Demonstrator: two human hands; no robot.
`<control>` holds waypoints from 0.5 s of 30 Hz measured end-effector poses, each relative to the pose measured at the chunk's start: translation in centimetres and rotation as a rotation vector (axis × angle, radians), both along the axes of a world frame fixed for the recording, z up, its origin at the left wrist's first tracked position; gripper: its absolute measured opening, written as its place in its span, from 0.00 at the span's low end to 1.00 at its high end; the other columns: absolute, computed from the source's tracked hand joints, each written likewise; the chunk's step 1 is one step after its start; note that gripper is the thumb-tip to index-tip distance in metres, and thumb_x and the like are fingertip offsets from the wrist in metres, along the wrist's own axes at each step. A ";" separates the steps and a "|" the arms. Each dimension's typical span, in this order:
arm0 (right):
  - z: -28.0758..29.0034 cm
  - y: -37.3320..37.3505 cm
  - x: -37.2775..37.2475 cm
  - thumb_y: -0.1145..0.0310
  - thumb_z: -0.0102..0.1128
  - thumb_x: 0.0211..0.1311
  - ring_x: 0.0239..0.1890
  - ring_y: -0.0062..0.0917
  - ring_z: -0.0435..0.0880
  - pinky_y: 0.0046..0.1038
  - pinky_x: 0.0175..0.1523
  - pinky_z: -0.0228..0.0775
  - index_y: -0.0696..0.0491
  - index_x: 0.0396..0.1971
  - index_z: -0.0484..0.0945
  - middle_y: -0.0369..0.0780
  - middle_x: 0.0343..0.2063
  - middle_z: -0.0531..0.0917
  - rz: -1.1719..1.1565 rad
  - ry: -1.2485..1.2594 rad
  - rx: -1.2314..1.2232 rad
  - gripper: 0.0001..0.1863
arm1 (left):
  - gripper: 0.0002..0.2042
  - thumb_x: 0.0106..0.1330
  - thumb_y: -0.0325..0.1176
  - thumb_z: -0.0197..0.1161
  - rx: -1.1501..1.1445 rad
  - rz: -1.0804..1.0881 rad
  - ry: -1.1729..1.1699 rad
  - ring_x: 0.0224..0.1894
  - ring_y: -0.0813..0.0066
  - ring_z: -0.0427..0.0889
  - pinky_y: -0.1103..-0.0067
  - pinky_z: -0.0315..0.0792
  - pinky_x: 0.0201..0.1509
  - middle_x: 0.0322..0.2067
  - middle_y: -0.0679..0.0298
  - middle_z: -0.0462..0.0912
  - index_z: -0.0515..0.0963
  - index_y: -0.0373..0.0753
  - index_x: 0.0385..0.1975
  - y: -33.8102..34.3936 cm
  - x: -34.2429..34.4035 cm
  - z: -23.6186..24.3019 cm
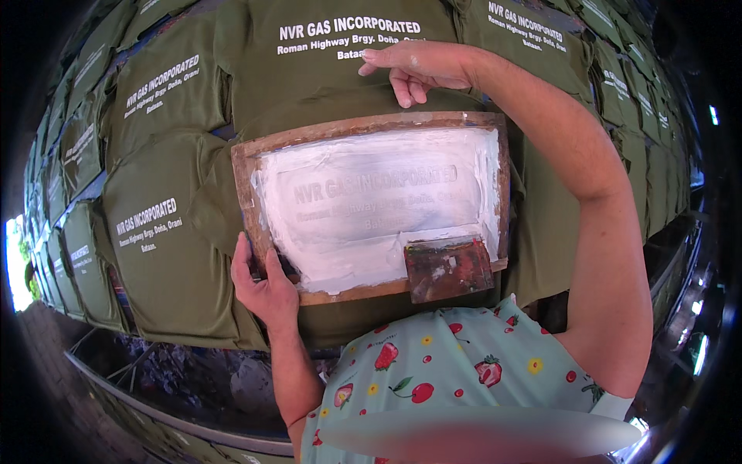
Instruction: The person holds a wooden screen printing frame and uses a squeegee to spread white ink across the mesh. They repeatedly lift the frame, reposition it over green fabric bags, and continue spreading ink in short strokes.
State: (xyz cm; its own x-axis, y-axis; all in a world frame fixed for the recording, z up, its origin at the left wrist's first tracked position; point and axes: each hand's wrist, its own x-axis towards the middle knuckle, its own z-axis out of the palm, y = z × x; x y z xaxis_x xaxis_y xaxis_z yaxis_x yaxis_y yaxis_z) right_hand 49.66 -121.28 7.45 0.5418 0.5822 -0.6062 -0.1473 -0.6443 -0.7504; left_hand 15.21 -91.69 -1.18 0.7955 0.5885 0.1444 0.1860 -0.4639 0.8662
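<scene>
A wooden-framed printing screen (371, 197), its mesh smeared with white ink, lies on an olive green shirt (325, 93). Faint lettering shows through the mesh. My left hand (265, 286) grips the frame's lower left corner, with the thumb on the near side of the wood. Beyond the frame's far edge, my right hand (417, 69) is over the shirt's white print. Its index finger is stretched out, the other fingers are loosely bent, and nothing is in it. A dark, ink-stained squeegee (449, 269) rests on the screen's lower right corner, untouched by either hand.
Olive shirts with white print lie all around, among them one at the left (166, 232) and one at the upper right (533, 46). A metal rail (154, 410) runs along the lower left. Bright light enters at the far left edge.
</scene>
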 end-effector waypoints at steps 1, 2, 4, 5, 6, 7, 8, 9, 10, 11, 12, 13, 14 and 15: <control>0.1 0.1 -0.1 0.29 0.46 0.82 0.21 0.20 0.76 0.26 0.33 0.71 0.63 0.79 0.67 0.39 0.21 0.80 -0.003 0.002 -0.005 0.50 | 0.26 0.70 0.20 0.69 -0.055 -0.001 -0.025 0.58 0.54 0.85 0.65 0.78 0.66 0.56 0.46 0.85 0.78 0.30 0.70 0.0 0.0 0.0; 0.2 0.2 -0.2 0.28 0.45 0.81 0.20 0.19 0.76 0.25 0.33 0.70 0.63 0.79 0.67 0.38 0.21 0.80 -0.004 0.000 -0.010 0.51 | 0.26 0.71 0.20 0.69 0.003 -0.013 -0.011 0.58 0.54 0.85 0.65 0.78 0.66 0.56 0.46 0.85 0.78 0.29 0.69 0.1 0.0 0.0; 0.4 0.2 -0.3 0.27 0.45 0.81 0.20 0.19 0.77 0.24 0.32 0.69 0.63 0.79 0.67 0.38 0.21 0.81 -0.016 0.016 -0.010 0.52 | 0.24 0.71 0.21 0.69 0.019 -0.024 0.023 0.58 0.54 0.85 0.65 0.77 0.65 0.56 0.47 0.85 0.79 0.28 0.67 0.4 0.0 0.2; 0.4 0.3 -0.4 0.27 0.45 0.80 0.20 0.18 0.77 0.24 0.32 0.69 0.63 0.79 0.66 0.38 0.21 0.81 -0.022 0.014 -0.014 0.52 | 0.23 0.71 0.21 0.69 0.073 -0.041 0.022 0.58 0.54 0.85 0.65 0.77 0.65 0.57 0.48 0.85 0.79 0.28 0.67 0.4 0.0 0.2; 0.5 0.3 -0.4 0.26 0.45 0.80 0.20 0.18 0.77 0.24 0.32 0.69 0.63 0.79 0.66 0.38 0.21 0.81 -0.019 0.027 -0.008 0.53 | 0.23 0.71 0.21 0.69 0.087 -0.045 0.017 0.58 0.54 0.85 0.65 0.77 0.65 0.57 0.48 0.85 0.80 0.28 0.66 0.4 -0.2 0.2; 0.5 0.4 -0.3 0.26 0.46 0.80 0.20 0.19 0.77 0.24 0.32 0.70 0.63 0.79 0.66 0.38 0.21 0.81 -0.019 0.034 -0.006 0.53 | 0.22 0.72 0.21 0.69 0.085 -0.050 0.008 0.57 0.54 0.84 0.65 0.77 0.65 0.57 0.48 0.85 0.80 0.28 0.66 0.4 -0.3 0.2; 0.4 0.4 -0.3 0.25 0.46 0.79 0.20 0.19 0.78 0.24 0.32 0.70 0.63 0.80 0.65 0.39 0.21 0.81 -0.017 0.040 -0.011 0.54 | 0.22 0.72 0.21 0.69 0.121 -0.037 -0.004 0.57 0.54 0.84 0.65 0.77 0.64 0.57 0.48 0.85 0.80 0.28 0.65 0.3 -0.5 0.1; 0.4 0.4 -0.2 0.25 0.46 0.79 0.20 0.19 0.78 0.24 0.32 0.70 0.63 0.80 0.65 0.39 0.21 0.81 -0.013 0.047 -0.016 0.54 | 0.22 0.72 0.21 0.69 0.144 -0.023 -0.025 0.57 0.54 0.84 0.65 0.77 0.64 0.56 0.48 0.85 0.80 0.28 0.65 0.1 -0.8 0.0; 0.5 0.6 -0.1 0.25 0.47 0.78 0.20 0.19 0.78 0.24 0.31 0.70 0.63 0.80 0.65 0.39 0.21 0.82 -0.006 0.052 -0.025 0.55 | 0.21 0.72 0.22 0.69 0.173 -0.007 -0.049 0.56 0.54 0.84 0.65 0.77 0.63 0.56 0.48 0.85 0.80 0.28 0.65 0.0 -1.0 -0.2; 0.5 0.7 0.0 0.25 0.47 0.78 0.19 0.19 0.78 0.24 0.31 0.71 0.63 0.80 0.65 0.39 0.22 0.82 -0.005 0.050 -0.041 0.55 | 0.21 0.73 0.22 0.70 0.173 0.007 -0.068 0.56 0.54 0.84 0.66 0.77 0.63 0.56 0.48 0.85 0.80 0.27 0.65 -0.2 -1.1 -0.3; 0.6 0.9 0.1 0.24 0.47 0.78 0.21 0.20 0.79 0.25 0.35 0.73 0.63 0.80 0.65 0.40 0.23 0.82 0.021 0.074 -0.030 0.55 | 0.21 0.73 0.22 0.70 0.178 0.024 -0.091 0.56 0.54 0.84 0.66 0.78 0.63 0.55 0.48 0.84 0.79 0.27 0.65 -0.4 -1.2 -0.6; 0.9 1.0 0.2 0.24 0.48 0.77 0.22 0.21 0.79 0.25 0.38 0.75 0.63 0.80 0.64 0.40 0.24 0.83 0.044 0.090 -0.028 0.55 | 0.21 0.73 0.22 0.70 0.157 0.039 -0.127 0.55 0.54 0.84 0.67 0.78 0.62 0.55 0.48 0.84 0.79 0.26 0.65 -0.5 -1.4 -0.7; 1.3 1.2 0.2 0.24 0.48 0.77 0.23 0.21 0.80 0.26 0.42 0.77 0.63 0.80 0.64 0.41 0.25 0.84 0.061 0.093 -0.038 0.56 | 0.22 0.74 0.22 0.70 0.167 0.040 -0.140 0.55 0.55 0.84 0.67 0.78 0.62 0.55 0.48 0.83 0.78 0.26 0.66 -0.5 -1.4 -0.9; 1.8 1.3 0.1 0.24 0.49 0.76 0.26 0.22 0.82 0.27 0.48 0.76 0.61 0.80 0.65 0.41 0.27 0.85 0.098 0.082 -0.046 0.55 | 0.22 0.75 0.23 0.69 0.150 0.041 -0.166 0.55 0.55 0.84 0.68 0.78 0.61 0.55 0.48 0.83 0.78 0.26 0.66 -0.6 -1.5 -1.1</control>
